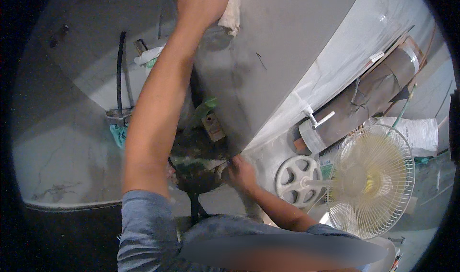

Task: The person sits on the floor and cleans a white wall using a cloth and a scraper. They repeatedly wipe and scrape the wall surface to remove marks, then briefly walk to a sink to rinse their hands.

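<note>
The top edge cuts off the left hand (203, 1) and its cloth (232, 11).

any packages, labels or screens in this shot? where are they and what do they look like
White sack: right side, behind the fan, lying flat, crumpled, faint print.
Brown roll: upper right, leaning on the wall, cylinder with clear wrap at its ends.
Green and white package: partly hidden between fan and roll.
No screens.

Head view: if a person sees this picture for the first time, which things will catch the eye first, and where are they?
A large grey slab leans across the upper middle. The left hand is raised against it at the top edge, beside a pale cloth, while the right hand touches its lower edge near the centre. At lower right a cream fan with a round wire cage stands out.
</note>
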A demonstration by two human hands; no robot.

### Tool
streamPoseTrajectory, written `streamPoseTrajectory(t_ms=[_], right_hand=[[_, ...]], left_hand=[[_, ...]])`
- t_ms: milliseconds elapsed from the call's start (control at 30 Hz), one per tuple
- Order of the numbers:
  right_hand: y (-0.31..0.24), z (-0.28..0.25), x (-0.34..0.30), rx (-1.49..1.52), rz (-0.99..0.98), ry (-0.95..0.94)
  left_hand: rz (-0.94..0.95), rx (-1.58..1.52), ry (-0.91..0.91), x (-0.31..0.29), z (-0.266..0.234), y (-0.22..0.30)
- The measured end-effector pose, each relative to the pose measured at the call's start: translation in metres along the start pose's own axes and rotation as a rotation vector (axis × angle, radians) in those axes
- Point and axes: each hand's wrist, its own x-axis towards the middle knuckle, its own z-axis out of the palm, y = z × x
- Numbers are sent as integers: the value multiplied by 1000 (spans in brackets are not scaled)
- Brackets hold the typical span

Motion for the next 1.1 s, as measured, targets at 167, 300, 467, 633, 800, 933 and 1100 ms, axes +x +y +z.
streamPoseTrajectory(t_ms=[167,300,467,633,800,933,1100], right_hand=[[-3,-5,7,32,14,-80],[-5,-8,8,34,-11,-27],[-7,-2,9,8,4,-24],[8,5,3,-72,-94,65],[-5,-8,6,-8,48,-116],[0,0,8,-10,20,-111],[2,-4,6,-56,36,-163]], left_hand=[[-220,-10,-59,-29,-4,-34],[8,-19,6,-1,2,-5],[-39,97,-17,-5,0,-29],[-17,138,5,-31,-1,-52],[-6,110,-14,0,2,-6],[-52,83,-8,-14,0,-34],[-51,97,-18,-11,2,-27]])
